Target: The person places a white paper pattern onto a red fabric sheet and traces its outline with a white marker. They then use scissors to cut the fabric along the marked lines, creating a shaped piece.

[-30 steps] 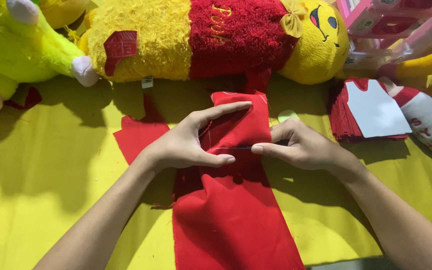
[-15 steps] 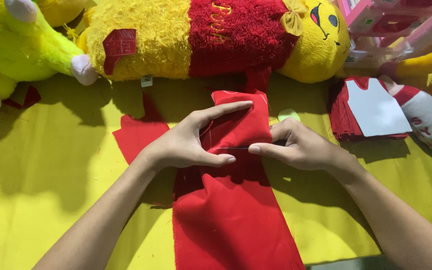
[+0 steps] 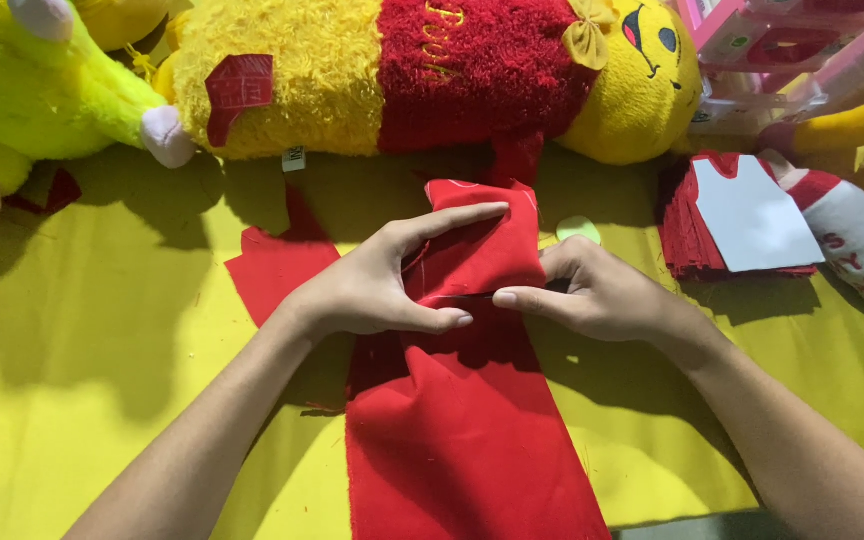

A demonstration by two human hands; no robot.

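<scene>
A yellow cloth (image 3: pixel 102 400) is spread beneath. Soft, light red fabric (image 3: pixel 472 260) is pinched at its fold between the left hand (image 3: pixel 372 290) and right hand (image 3: pixel 602 295); edges suit gripping best.

Two hands (image 3: pixel 372 290) (image 3: pixel 602 295), three plush toys (image 3: pixel 432 75)

Occluded and cropped areas

The left hand (image 3: pixel 372 290) covers part of the red cloth (image 3: pixel 472 440); the lower edge cuts off this cloth. The green plush toy (image 3: pixel 32 90) runs off the left edge.
</scene>
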